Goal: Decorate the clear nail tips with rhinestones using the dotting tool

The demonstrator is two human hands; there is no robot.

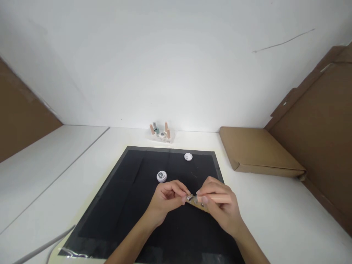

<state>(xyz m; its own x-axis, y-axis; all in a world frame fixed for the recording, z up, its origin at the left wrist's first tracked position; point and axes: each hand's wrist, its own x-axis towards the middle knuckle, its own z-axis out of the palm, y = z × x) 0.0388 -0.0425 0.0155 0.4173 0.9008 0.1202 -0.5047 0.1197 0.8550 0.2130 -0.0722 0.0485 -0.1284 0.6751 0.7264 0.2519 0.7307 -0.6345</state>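
Observation:
Over the black mat, my left hand (pixel 170 200) pinches the left end of a small yellowish strip (pixel 199 205) with shiny bits on it. My right hand (pixel 221 205) is closed round a peach-coloured handle (pixel 218 198), whose tip meets the shiny bits near my left fingertips. The two hands are close together, with a narrow gap between them. Up and to the left of my left hand sits a small white jar (pixel 161 176) with silvery stuff in it. A white round lid (pixel 188 157) lies farther back on the mat.
The black mat (pixel 110 212) covers the middle of the white table (pixel 68 161). Behind it stands a clear holder (pixel 172 139) with several small bottles. A flat cardboard box (pixel 258 148) lies at the right, near a brown side panel (pixel 319 121).

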